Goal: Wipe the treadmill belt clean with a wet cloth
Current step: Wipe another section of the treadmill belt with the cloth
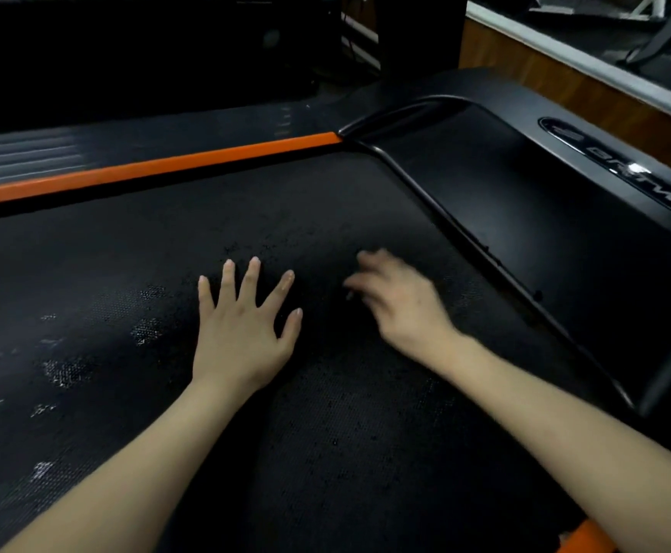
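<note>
Left hand [242, 337] flat, fingers spread, on belt [126, 253], right hand [397, 301] nearer hood [525, 185] but blurred, grip can't tell, no cloth in view; risk: palm slips on wet patches [66, 371] farther from hood.

The treadmill belt [326, 413] looks matt, finely textured rubber with shiny wet patches [146, 331]; the motor cover [525, 201] seems smooth, semi-glossy plastic.

Probably a gym: a treadmill [525, 217] with orange side rail [146, 169] beside a wood-panelled ledge [541, 69].
</note>
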